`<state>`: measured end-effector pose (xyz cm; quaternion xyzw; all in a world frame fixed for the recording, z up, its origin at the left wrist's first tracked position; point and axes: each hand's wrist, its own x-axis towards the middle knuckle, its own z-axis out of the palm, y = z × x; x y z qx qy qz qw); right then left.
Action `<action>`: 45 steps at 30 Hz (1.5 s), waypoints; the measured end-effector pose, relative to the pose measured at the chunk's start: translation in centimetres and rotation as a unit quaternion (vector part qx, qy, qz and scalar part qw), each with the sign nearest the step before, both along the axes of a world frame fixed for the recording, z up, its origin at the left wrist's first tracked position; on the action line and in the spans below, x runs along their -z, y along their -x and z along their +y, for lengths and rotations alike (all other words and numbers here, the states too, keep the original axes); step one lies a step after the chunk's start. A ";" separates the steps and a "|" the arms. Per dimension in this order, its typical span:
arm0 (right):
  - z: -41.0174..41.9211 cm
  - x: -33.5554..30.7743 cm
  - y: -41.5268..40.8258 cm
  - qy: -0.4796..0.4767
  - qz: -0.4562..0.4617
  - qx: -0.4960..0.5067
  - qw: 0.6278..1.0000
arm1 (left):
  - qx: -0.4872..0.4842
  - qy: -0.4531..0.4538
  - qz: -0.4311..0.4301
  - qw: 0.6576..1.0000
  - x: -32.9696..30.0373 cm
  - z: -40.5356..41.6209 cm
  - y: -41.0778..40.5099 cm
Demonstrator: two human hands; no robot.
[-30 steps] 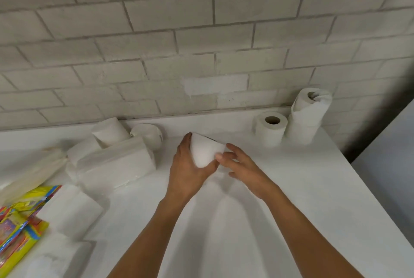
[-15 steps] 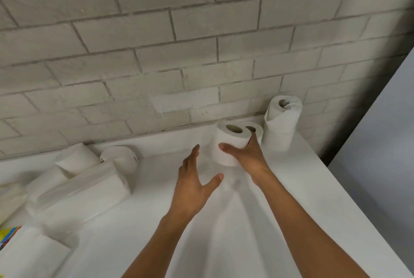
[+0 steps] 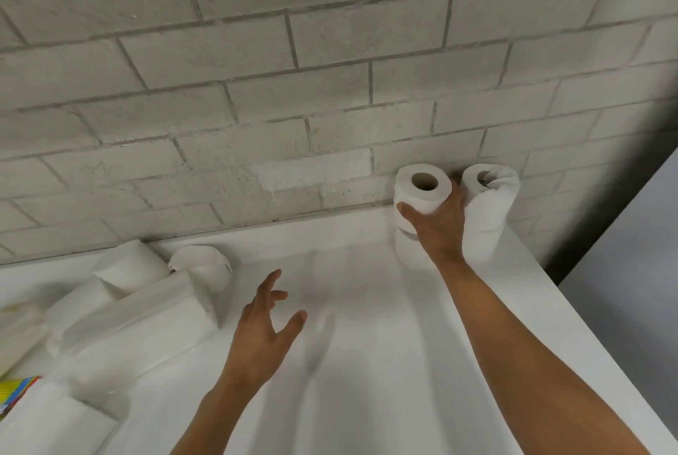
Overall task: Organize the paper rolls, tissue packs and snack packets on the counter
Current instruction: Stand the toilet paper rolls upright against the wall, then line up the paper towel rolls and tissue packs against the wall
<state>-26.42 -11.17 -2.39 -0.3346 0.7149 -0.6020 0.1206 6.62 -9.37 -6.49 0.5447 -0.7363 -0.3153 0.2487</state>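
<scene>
No text, label or number is legible anywhere.

**Rolls gathering at the desk's far right, packs at the left**

A paper roll (image 3: 422,190) is sitting on a lower roll (image 3: 405,248) against the wall (image 3: 293,87) at the desk's (image 3: 367,363) far right, a taller roll (image 3: 486,212) standing just right of them. Tissue packs (image 3: 135,322) and loose rolls (image 3: 128,269) are lying at the left, a snack packet (image 3: 14,390) peeking in at the left edge.
</scene>
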 end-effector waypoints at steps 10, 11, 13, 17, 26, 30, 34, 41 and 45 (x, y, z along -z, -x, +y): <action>0.1 1.4 -0.1 -0.023 0.014 0.010 1.000 | -0.022 0.011 0.009 1.000 -0.8 -1.5 -2.4; 0.1 1.4 0.0 -0.026 0.015 0.010 1.000 | -0.022 0.017 0.007 1.000 -1.2 -1.6 -2.5; 0.3 1.6 0.2 -0.035 0.024 0.009 0.999 | -0.029 0.026 0.001 0.999 -2.1 -2.1 -3.0; 1.2 2.1 -0.1 -0.059 0.045 -0.004 0.997 | -0.065 0.053 -0.035 0.996 -4.1 -3.5 -4.9; 5.6 3.4 -5.1 -0.122 -0.058 -0.014 0.991 | -0.153 0.081 -0.047 0.984 -5.7 -3.6 -10.0; 7.4 4.2 -8.6 -0.159 -0.064 -0.068 0.983 | -0.176 0.075 -0.058 0.980 -5.4 -1.6 -12.4; 8.9 4.9 -11.8 -0.179 -0.050 -0.138 0.973 | -0.189 0.072 -0.084 0.976 -5.3 1.0 -14.2; 10.5 5.2 -18.4 -0.223 -0.017 -0.269 0.937 | -0.258 0.069 -0.129 0.955 -5.0 4.9 -20.3; 11.1 5.2 -21.2 -0.250 0.005 -0.318 0.914 | -0.283 0.067 -0.128 0.948 -4.4 6.4 -23.9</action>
